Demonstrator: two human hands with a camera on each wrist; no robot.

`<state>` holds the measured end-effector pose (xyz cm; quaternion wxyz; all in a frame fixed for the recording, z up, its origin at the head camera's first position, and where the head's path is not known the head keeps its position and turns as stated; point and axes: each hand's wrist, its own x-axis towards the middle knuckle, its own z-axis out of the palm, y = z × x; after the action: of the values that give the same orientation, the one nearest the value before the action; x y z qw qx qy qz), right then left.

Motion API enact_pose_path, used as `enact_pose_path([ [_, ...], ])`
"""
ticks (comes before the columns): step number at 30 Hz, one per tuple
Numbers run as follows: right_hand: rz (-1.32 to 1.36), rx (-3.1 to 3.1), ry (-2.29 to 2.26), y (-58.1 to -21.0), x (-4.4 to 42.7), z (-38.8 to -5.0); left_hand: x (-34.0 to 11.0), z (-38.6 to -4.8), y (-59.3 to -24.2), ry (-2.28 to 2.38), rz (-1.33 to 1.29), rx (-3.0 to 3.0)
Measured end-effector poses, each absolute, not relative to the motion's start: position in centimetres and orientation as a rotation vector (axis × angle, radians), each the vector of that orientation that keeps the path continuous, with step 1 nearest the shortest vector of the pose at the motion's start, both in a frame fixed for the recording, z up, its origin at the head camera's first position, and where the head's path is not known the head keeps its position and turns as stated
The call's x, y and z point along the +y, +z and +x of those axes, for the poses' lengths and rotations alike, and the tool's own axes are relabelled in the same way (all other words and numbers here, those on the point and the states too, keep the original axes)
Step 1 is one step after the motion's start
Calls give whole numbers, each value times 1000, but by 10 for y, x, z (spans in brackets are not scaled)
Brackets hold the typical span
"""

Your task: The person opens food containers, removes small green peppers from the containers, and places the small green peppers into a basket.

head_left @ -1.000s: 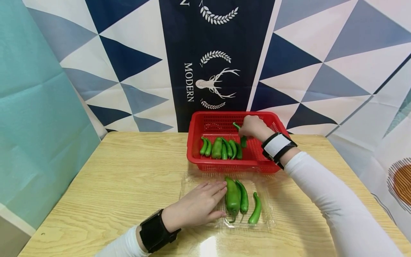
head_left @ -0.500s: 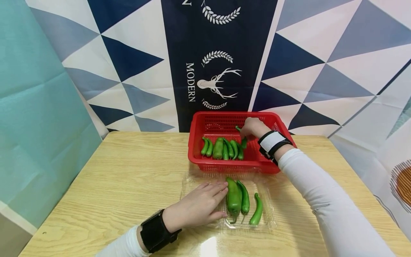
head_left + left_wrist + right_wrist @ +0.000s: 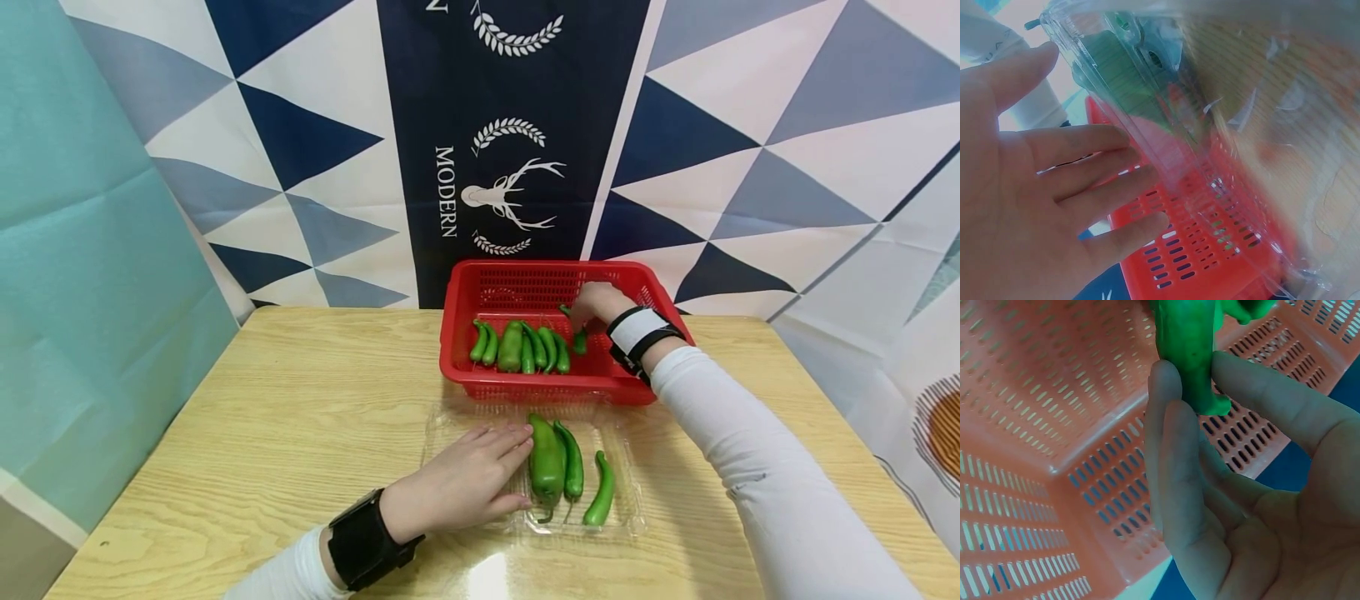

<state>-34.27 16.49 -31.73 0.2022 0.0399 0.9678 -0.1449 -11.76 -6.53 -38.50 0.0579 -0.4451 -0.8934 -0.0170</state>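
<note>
Inside the red basket [image 3: 547, 385], my right hand [image 3: 600, 305] pinches a green pepper [image 3: 580, 341] near its stem end. The right wrist view shows that pepper [image 3: 1188, 350] between thumb and fingers of the hand [image 3: 1229, 469]. Several green peppers [image 3: 510, 346] lie in a row left of it. My left hand [image 3: 465, 479] rests with extended fingers on the clear plastic container [image 3: 626, 500], beside a large green pepper [image 3: 546, 467]; two slimmer ones [image 3: 572, 460] [image 3: 601, 492] lie to its right. In the left wrist view, the left hand [image 3: 1066, 181] is spread by the clear plastic.
The basket stands at the back of the wooden table [image 3: 300, 400], directly behind the clear container. A patterned cloth [image 3: 322, 150] hangs behind the table, and a teal cloth [image 3: 97, 208] hangs at the left.
My right hand, with the pepper, has moved slightly right and down within the basket, away from the row. The left hand has stayed on the container.
</note>
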Motion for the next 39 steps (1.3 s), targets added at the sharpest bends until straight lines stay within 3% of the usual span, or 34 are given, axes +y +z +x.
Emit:
enact_pose_path([
  [28, 192, 2281, -358, -341, 161, -362, -66, -117, -385, -56, -1351, -2698],
  [39, 260, 2285, -497, -338, 162, -355, -67, -118, -385, -65, -1358, -2695],
])
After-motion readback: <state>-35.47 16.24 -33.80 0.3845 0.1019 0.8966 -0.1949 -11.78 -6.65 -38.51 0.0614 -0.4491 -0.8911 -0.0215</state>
